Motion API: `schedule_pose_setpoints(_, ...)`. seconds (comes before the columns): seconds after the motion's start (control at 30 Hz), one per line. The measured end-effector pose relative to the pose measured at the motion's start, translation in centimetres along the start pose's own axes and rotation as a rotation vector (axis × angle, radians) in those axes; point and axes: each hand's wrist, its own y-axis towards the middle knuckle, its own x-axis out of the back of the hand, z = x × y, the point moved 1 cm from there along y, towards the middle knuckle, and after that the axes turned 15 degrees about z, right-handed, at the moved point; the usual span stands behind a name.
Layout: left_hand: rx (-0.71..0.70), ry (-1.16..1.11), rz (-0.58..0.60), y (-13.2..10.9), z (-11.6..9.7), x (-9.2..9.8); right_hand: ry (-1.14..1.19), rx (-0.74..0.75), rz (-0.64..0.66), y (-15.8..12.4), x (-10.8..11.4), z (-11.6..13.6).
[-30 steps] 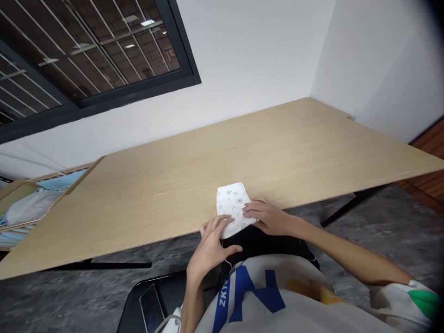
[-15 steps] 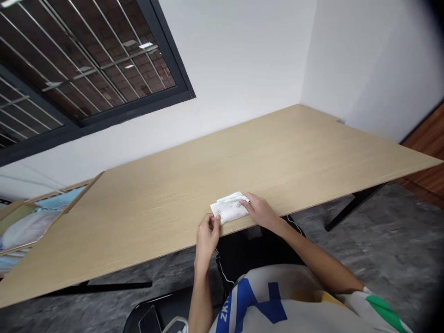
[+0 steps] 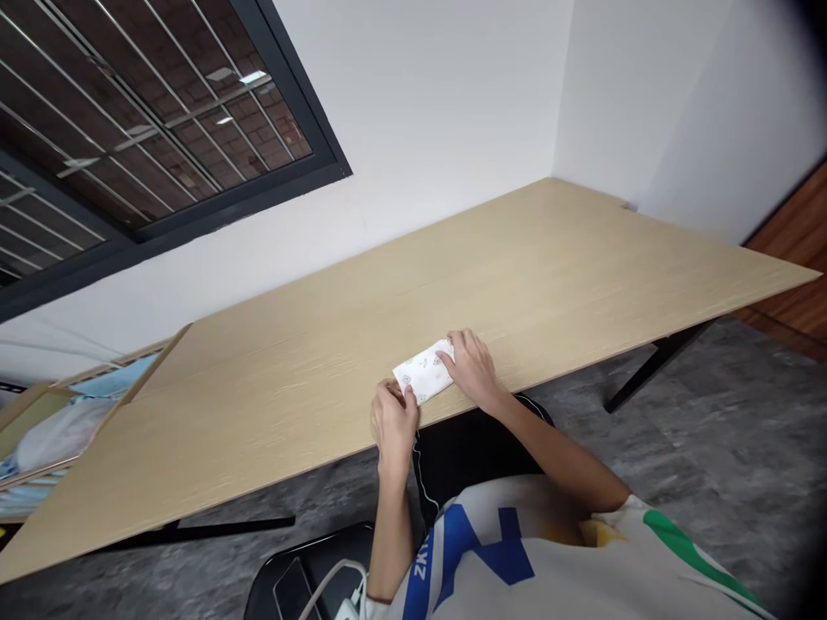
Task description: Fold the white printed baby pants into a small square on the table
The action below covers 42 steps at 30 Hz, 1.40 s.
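Note:
A small white folded cloth (image 3: pixel 426 375) with tiny printed figures lies near the front edge of a light wooden table (image 3: pixel 401 284). My left hand (image 3: pixel 394 420) pinches the cloth's near left corner with curled fingers. My right hand (image 3: pixel 474 368) rests flat on the cloth's right end, fingers stretched out and pressing it down.
A wooden crib (image 3: pixel 58 413) with pale blue and white bedding stands left of the table. A black chair (image 3: pixel 303 577) behind me holds a phone (image 3: pixel 294 590) and a white cable. A barred window (image 3: pixel 129 129) fills the wall at upper left. Grey floor lies below.
The cloth went from a taller rectangle to a narrower, flatter folded strip. Both hands moved to its ends, the right one now lying on top.

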Motion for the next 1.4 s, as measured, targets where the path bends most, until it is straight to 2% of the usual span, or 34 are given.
schedule_pose_setpoints(0.1,-0.188,0.074,-0.104,0.3,0.1,-0.3,-0.062,0.076,-0.019,-0.4,0.8,0.8)
schedule_pose_setpoints(0.2,-0.393,0.168,-0.021,0.6,-0.1,-0.6,-0.1,0.331,0.113,-0.8,1.5,2.1)
schedule_pose_setpoints(0.27,-0.426,0.215,0.055,0.7,-0.2,-0.7,-0.1,0.501,0.222,-1.0,1.4,2.6)
schedule_pose_setpoints(0.33,-0.397,0.237,0.119,0.7,-0.3,-0.7,-0.087,0.575,0.286,-1.0,1.0,2.7)
schedule_pose_setpoints(0.47,-0.336,0.226,0.18,0.7,-0.4,-0.6,-0.097,0.528,0.317,-1.0,-0.3,1.7)
schedule_pose_setpoints(0.77,-0.246,0.245,0.119,0.2,-0.4,-0.4,-0.143,0.369,0.362,-1.2,0.0,-0.8)
schedule_pose_setpoints(0.97,-0.249,0.206,0.12,0.2,-0.4,-0.6,-0.164,0.402,0.441,-1.0,0.5,-1.9)
schedule_pose_setpoints(1.13,-0.25,0.117,0.209,0.2,-0.9,0.4,-0.103,0.473,0.556,-0.6,1.8,-2.7)
schedule_pose_setpoints(1.27,-0.267,0.104,0.309,0.3,-1.1,1.5,-0.075,0.5,0.66,0.6,3.0,-3.1)
schedule_pose_setpoints(1.4,-0.285,0.095,0.304,1.2,-0.8,1.5,-0.086,0.528,0.692,2.6,3.5,-3.1)
